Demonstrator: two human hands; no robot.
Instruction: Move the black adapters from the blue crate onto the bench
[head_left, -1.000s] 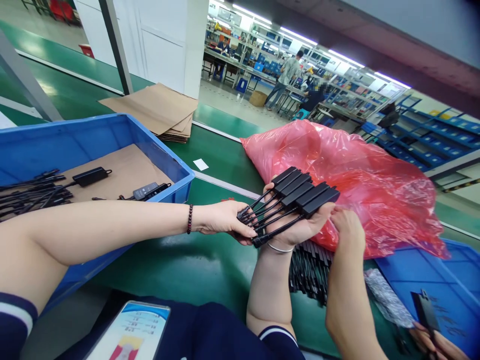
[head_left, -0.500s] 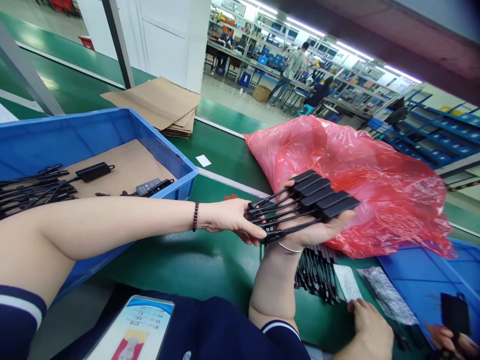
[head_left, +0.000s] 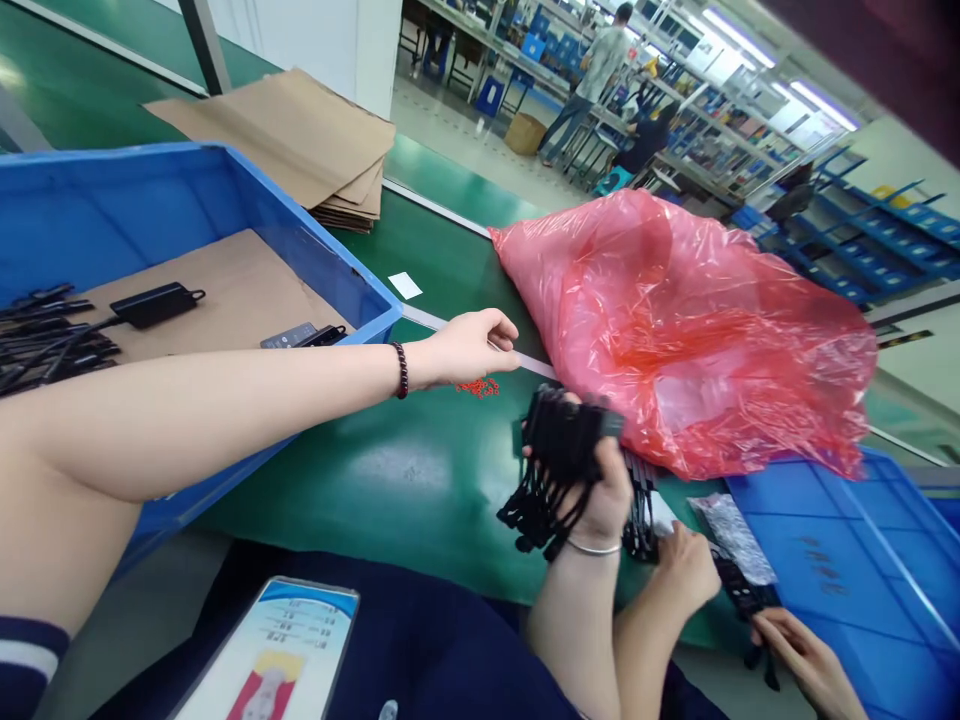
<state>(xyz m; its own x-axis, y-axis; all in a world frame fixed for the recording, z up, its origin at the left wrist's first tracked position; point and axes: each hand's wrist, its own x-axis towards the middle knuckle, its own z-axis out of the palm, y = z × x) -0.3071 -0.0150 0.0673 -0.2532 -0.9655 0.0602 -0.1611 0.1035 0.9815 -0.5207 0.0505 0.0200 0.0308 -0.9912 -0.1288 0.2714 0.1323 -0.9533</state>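
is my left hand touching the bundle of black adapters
Apart: the head view shows green tabletop between the left hand and the black adapters.

White ceiling lamps (head_left: 739,38) are shining brightly at the back. The green bench (head_left: 405,475) is giving pale glare, and the red bag (head_left: 705,330) is glistening in streaks. The black adapters (head_left: 561,440) in the right hand (head_left: 606,505) are appearing blurred; the upper right corner is looking dark.
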